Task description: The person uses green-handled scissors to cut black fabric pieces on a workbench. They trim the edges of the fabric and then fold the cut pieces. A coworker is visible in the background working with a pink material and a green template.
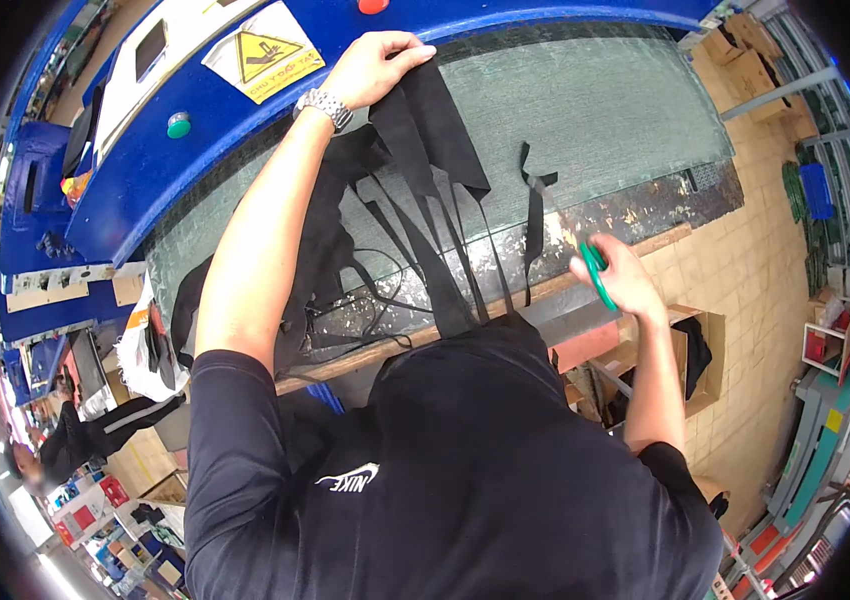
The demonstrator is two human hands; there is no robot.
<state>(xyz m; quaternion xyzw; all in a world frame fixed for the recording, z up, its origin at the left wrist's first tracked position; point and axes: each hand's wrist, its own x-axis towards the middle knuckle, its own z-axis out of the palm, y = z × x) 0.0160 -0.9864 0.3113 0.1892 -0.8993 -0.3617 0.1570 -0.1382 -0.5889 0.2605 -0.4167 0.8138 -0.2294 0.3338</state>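
Black fabric on the green bed was pinched at its far edge by the left hand, apparently to steady it, while green-handled scissors were gripped clear of it by the right hand.

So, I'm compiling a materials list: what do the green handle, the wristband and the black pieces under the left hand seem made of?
Green handle: likely plastic, smooth and evenly coloured.
Wristband: probably steel, bright silver with small links.
Black pieces: matte and flexible-looking, so perhaps cloth or thin synthetic sheet; no weave shows to settle it.
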